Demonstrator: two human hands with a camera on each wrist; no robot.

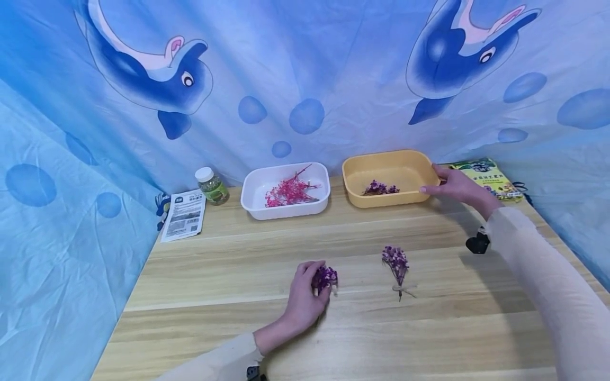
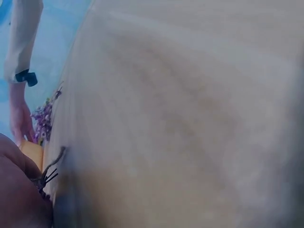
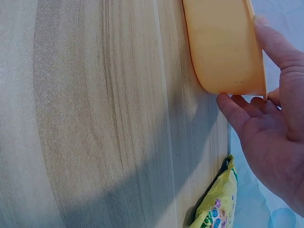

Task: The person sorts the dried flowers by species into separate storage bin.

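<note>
My left hand (image 1: 305, 299) is at the middle of the table, fingers curled round a bunch of purple dried flowers (image 1: 326, 277); its tied stems (image 2: 45, 179) poke out in the left wrist view. With my right hand (image 1: 459, 186) I hold the right end of a yellow tray (image 1: 391, 199). The right wrist view has the thumb at the tray's rim and the other fingers against its outer wall. Inside that tray lie more purple dried flowers (image 1: 378, 188). Another purple bunch (image 1: 396, 264), tied with twine, lies on the table between my two arms.
A white tray (image 1: 286, 212) with pink dried flowers (image 1: 293, 190) stands left of the yellow one. Further left are a lidded jar (image 1: 213, 186) and a white printed packet (image 1: 184, 214). A yellow packet (image 1: 491, 180) lies at the back right, before the blue curtain (image 1: 305, 69).
</note>
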